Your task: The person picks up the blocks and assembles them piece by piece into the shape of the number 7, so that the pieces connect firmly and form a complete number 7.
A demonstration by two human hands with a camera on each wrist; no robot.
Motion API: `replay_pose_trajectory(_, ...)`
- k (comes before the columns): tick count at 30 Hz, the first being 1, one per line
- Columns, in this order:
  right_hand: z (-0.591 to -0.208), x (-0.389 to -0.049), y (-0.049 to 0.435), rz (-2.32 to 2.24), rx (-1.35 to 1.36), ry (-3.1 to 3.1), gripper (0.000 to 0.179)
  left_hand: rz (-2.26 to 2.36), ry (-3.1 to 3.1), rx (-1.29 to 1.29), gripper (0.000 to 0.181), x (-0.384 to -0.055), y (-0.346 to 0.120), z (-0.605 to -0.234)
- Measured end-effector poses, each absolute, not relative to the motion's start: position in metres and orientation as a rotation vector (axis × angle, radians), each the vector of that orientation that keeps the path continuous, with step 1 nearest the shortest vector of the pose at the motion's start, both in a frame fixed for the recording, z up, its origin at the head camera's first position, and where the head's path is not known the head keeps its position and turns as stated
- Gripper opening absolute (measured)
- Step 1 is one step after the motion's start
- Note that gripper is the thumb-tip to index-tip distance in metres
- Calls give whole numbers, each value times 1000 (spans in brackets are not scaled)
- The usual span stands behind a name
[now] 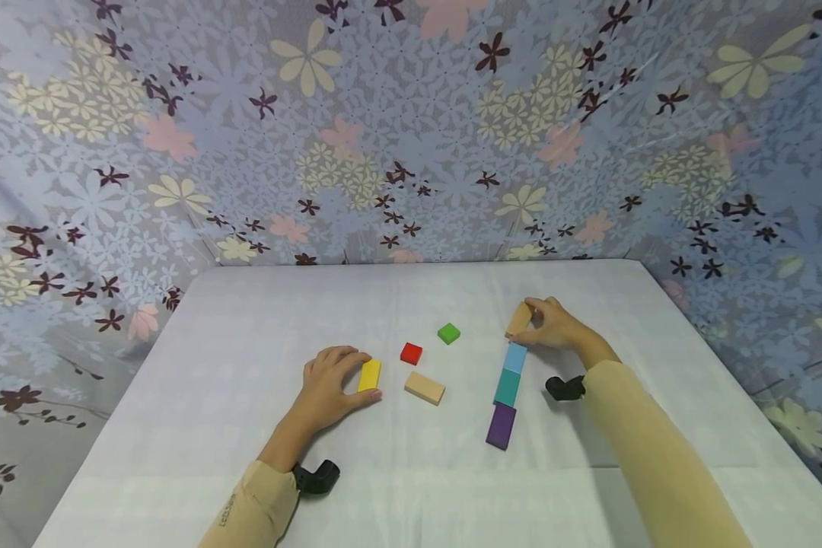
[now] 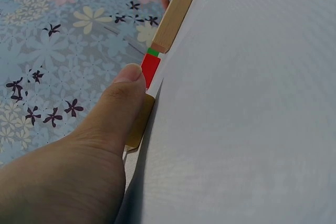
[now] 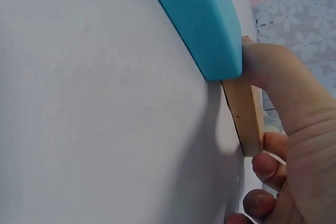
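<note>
My left hand grips a yellow block by its ends, thumb at the near end and fingers at the far one. In the left wrist view the thumb lies along that block's side. On the right, my right hand pinches a plain wooden block between thumb and fingers. This block stands at the far end of a row, right at the light blue block. A teal block and a purple block continue the row toward me.
Between the hands lie a second wooden block, a small red block and a small green block. A white cloth covers the table. Flowered fabric hangs behind its far edge.
</note>
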State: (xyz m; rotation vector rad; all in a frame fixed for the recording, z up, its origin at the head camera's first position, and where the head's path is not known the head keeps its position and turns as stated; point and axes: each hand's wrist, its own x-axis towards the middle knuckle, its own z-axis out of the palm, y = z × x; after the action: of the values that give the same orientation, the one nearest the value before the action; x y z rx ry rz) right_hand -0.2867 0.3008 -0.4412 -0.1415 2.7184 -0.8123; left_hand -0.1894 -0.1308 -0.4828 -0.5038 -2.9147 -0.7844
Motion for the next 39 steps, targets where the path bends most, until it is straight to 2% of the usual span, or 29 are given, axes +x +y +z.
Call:
replay_pose_trajectory(19,-444,-288,315,-764,-187,2669,114,-776,-2917,-496,63,-189,-131,-482)
replay_pose_trajectory(39,-443,-272,318,-802,-200,2651,108,-782,-2925,-499,64,-188,-131,-480)
